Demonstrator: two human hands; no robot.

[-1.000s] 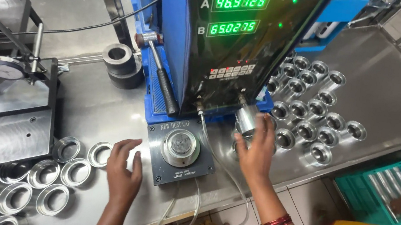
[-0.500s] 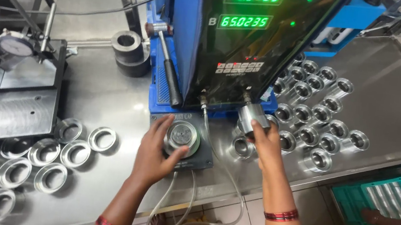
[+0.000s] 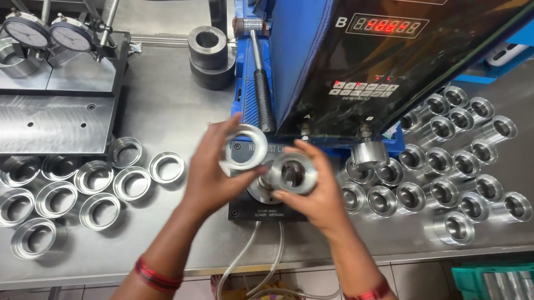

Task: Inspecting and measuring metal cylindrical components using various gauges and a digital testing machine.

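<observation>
The left hand (image 3: 215,171) pinches a shiny metal ring (image 3: 245,149) in closed fingers — the right hand (image 3: 315,191), at 3 o'clock, grips a metal sleeve (image 3: 292,172) above the gauge base (image 3: 261,209).

My left hand (image 3: 211,174) grips a thin ring (image 3: 244,151); my right hand (image 3: 315,198) grips a thicker ring (image 3: 292,172), both above the gauge base (image 3: 254,205). Rings (image 3: 78,186) lie left, more (image 3: 451,163) right.

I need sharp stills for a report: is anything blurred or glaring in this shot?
Head view: the left hand and its ring are motion-blurred; the right hand and its ring are softer too; the steel table shows soft sheen; side rings stay sharp.
</observation>
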